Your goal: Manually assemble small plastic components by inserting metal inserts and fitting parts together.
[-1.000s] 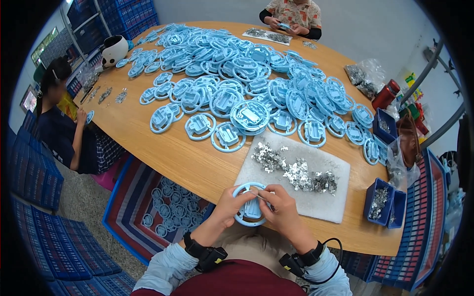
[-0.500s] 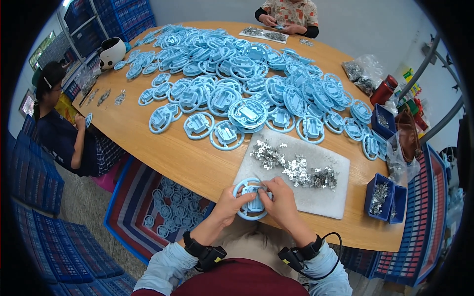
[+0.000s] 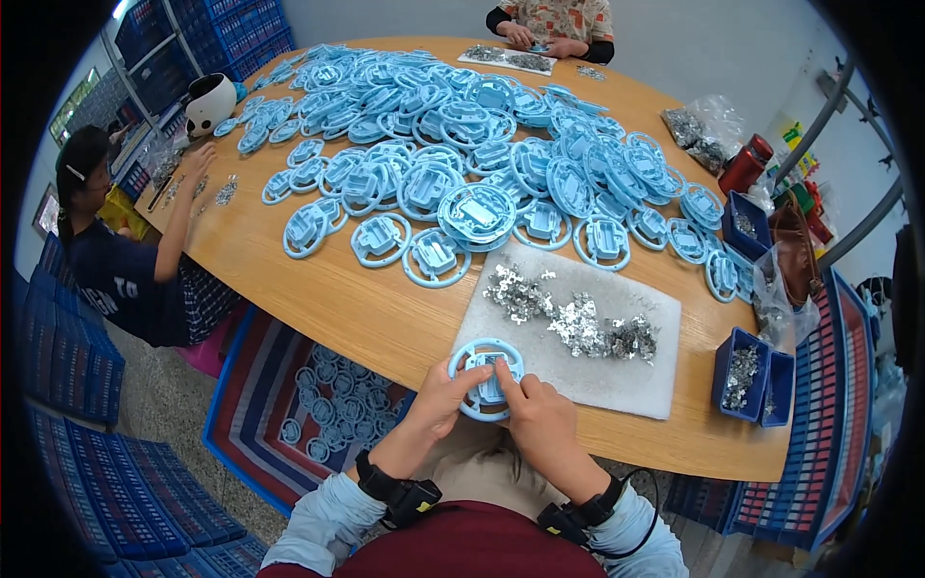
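A light blue toy steering wheel [image 3: 487, 347], a plastic ring with a boxy hub, is in my hands just off the table's near edge. My left hand [image 3: 436, 403] is closed round its left side, the thumb reaching over onto the hub. From the right, my right hand [image 3: 541, 422] bears on it, the index fingertip pressed on the hub and the other fingers curled. Whether a small metal piece lies under that fingertip I cannot tell. Beyond my hands, small silvery metal clips [image 3: 578, 326] lie heaped on a white foam board [image 3: 617, 387].
A large heap of blue wheels [image 3: 405, 116] covers the table's far half. Blue bins [image 3: 740, 380] with metal pieces stand at right. Below the left edge, a lined crate [image 3: 246, 414] holds more wheels. Two people sit at the table, one left [image 3: 120, 260], one far [image 3: 559, 19].
My right hand has gone from pinching at the wheel's upper right to pressing its index fingertip on the hub. The person at left has reached an arm out over the table.
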Demonstrator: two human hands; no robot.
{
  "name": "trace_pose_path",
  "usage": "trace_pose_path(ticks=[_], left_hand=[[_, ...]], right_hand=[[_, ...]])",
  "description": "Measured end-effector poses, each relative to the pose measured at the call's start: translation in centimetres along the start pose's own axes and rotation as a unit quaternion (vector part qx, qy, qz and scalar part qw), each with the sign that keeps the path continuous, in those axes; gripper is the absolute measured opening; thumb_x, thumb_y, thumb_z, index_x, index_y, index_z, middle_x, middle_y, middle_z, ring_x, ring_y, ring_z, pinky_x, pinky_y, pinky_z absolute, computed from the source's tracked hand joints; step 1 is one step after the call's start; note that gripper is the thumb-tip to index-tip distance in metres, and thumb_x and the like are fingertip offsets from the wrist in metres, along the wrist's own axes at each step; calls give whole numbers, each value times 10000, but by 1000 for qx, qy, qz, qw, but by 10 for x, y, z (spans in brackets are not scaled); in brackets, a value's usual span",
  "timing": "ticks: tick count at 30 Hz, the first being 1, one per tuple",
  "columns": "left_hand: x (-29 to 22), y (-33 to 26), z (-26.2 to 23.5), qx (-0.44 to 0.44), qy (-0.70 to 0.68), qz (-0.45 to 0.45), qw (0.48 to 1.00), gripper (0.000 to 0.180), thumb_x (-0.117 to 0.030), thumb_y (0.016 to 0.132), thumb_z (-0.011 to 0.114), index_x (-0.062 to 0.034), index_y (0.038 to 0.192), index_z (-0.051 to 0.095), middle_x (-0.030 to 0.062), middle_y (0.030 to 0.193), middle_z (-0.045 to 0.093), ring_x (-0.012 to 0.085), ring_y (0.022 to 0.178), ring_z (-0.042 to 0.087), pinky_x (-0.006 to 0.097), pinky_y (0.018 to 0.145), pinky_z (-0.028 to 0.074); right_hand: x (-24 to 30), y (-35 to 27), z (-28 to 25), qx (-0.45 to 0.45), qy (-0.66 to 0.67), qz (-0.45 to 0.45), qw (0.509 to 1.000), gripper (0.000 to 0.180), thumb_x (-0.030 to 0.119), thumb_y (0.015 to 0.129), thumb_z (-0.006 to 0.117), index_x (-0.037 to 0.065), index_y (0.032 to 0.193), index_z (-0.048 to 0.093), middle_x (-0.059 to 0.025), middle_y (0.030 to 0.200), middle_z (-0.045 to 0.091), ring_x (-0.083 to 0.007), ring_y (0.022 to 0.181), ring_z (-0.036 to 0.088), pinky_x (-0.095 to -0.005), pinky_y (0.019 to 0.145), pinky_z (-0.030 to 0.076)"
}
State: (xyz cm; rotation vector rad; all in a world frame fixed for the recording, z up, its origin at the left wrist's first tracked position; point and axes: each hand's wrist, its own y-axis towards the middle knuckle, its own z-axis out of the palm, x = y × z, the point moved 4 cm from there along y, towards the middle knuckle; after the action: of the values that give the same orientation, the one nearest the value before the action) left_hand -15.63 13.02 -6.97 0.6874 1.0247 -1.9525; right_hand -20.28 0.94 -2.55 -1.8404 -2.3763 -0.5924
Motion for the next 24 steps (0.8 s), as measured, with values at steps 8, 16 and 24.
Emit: trace_pose_path(ticks=[8,16,24], left_hand=[[0,-3,-1,0,2,6,1000,218,-56,783,574,8,989,538,54,907,583,97,797,563,225,686,468],[2,-1,-3,3,-23,0,1000,227,-71,789,578,-2,1000,527,47,897,582,108,819,565,242,717,469],[-7,-17,-2,109,-120,-69,984,360,-112,793,587,-4,1111,457,72,1020,561,152,934,544,301,817,445]], right_hand=[[5,-4,0,-34,-66,-44,996,548,82,646,548,108,1190,476,-33,694,460,-178,590,501,-292,480,421],[0,1,-1,1,-1,-22,1000,508,57,687,557,81,1186,462,-56,739,480,-189,588,517,-285,490,428],[-33,14,-2,50,587,153,793,366,168,821,566,17,1143,481,-17,843,568,-50,685,469,-213,610,411]])
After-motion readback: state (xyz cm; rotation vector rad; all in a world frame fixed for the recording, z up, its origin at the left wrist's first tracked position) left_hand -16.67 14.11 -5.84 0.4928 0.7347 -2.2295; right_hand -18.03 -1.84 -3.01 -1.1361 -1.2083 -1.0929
